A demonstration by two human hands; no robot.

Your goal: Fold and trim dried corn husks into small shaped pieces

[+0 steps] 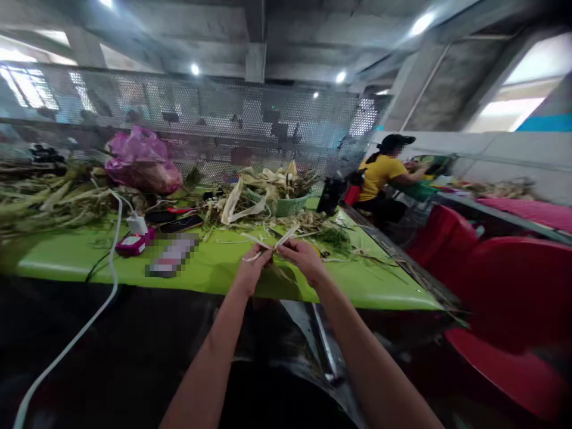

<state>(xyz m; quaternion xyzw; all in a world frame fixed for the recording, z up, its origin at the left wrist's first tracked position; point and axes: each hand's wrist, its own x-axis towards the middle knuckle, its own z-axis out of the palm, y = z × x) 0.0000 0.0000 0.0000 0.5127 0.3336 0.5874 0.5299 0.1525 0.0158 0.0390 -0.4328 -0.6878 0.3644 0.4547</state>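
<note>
Pale dried husk strips (286,236) cross between my two hands, above the front of the green table (201,256). My left hand (252,265) is closed on them, with one strip end sticking out to the left. From the other side, my right hand (304,257) pinches the strips close to the left fingertips. The exact crossing point is partly covered by my fingers. Beyond my hands, a light green basket (290,206) holds a heap of dried husks (272,180). A bundle of thin green strands (334,237) lies to the right of my right hand.
A pink plastic bag (140,161) stands at the back left near piled dry stalks (49,196). A white cable (117,262) runs over the table edge by a magenta power strip (131,243). Red chairs (513,286) and a person in yellow (382,176) are at right.
</note>
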